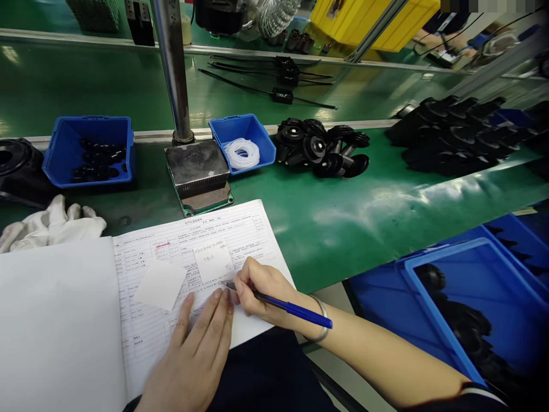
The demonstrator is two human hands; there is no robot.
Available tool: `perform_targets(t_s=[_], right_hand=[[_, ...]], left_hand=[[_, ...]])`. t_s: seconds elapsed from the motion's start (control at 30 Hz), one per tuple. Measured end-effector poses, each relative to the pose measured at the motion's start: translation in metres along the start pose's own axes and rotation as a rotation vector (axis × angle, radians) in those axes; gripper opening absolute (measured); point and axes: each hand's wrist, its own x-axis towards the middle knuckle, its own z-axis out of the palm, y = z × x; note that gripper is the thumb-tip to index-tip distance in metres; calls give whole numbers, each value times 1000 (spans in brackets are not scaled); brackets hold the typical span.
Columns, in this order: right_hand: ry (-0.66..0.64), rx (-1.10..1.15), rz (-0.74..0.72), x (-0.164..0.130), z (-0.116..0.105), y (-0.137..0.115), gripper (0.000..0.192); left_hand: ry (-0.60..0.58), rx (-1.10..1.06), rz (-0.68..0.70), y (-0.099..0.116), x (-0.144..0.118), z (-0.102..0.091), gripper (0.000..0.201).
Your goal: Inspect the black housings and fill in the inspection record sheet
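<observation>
So the right hand (261,289) has its fingers pinched shut around a blue pen (278,304), tip touching the form (240,229) right below a small white note (213,262) that's stuck on the page and already has some handwriting on it. The left hand (195,355) isn't gripping anything, it's just lying flat with the fingers together, pressing the lower part of the form down just beside the pen tip. The form sits at the near edge of the green bench (343,212), partly tucked under a blank sheet (55,326) on the left, and there's a second blank slip (159,284) lying on it at an angle. Going by how it looks, I'd say the paperwork is somewhere in the middle: there's a red mark near the top of the table and writing on the note, but the print is too small to tell how many rows are actually filled in, and the pen is only around mid-page, so the lower rows probably still need doing. Around it: white gloves (51,226) lying by the sheet, a metal block (198,171) at the foot of a pole (174,68), a blue bin (242,143) with white rings, another bin (88,151) with black bits, and a heap of black parts (319,147) further back.
</observation>
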Motion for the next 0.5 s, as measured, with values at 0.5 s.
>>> perform_targets(t_s=[0.5], right_hand=[[8, 34, 67, -2, 0, 0, 13]], left_hand=[[-39, 18, -6, 2, 0, 1, 51]])
